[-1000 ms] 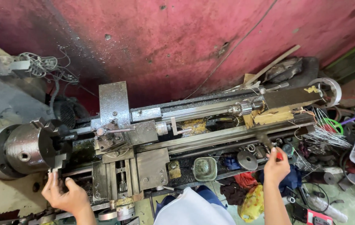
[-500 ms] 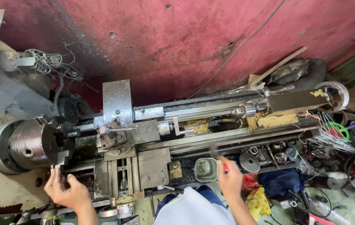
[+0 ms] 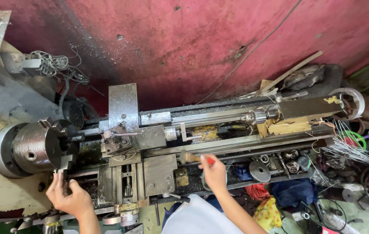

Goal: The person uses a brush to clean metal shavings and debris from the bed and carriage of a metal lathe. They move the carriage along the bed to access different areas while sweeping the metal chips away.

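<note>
Lathe [image 3: 171, 143] viewed from above, set lengthwise before a red wall [image 3: 202, 43] whose left part is darkened with soot. Largest at the left end is the round chuck [image 3: 33, 147], its jaws facing right toward the carriage [image 3: 128, 143], on which a grey upright plate [image 3: 123, 104] and a tool post are carried. At the right end the tailstock [image 3: 310, 108] is seen, with a drill chuck [image 3: 256, 117] pointing left along the bed. Loose parts are strewn below the right half of the bed: a dark disc [image 3: 260, 171], blue cloth [image 3: 295, 193], yellow cloth [image 3: 267, 213] and a bundle of thin wires [image 3: 344, 149]. A tangle of wiring [image 3: 54, 65] is seen at upper left.

Left hand [image 3: 69, 199] is placed at the lower edge of the chuck, its grip closed around a small dark lever [image 3: 61, 180]; what that part is cannot be told exactly. Right hand [image 3: 214, 171] is held over the front of the bed, just right of the carriage apron, its grip closed narrowly on the red handle of a small brush [image 3: 193, 158], whose bristle end points left and lies against the bed rail.
</note>
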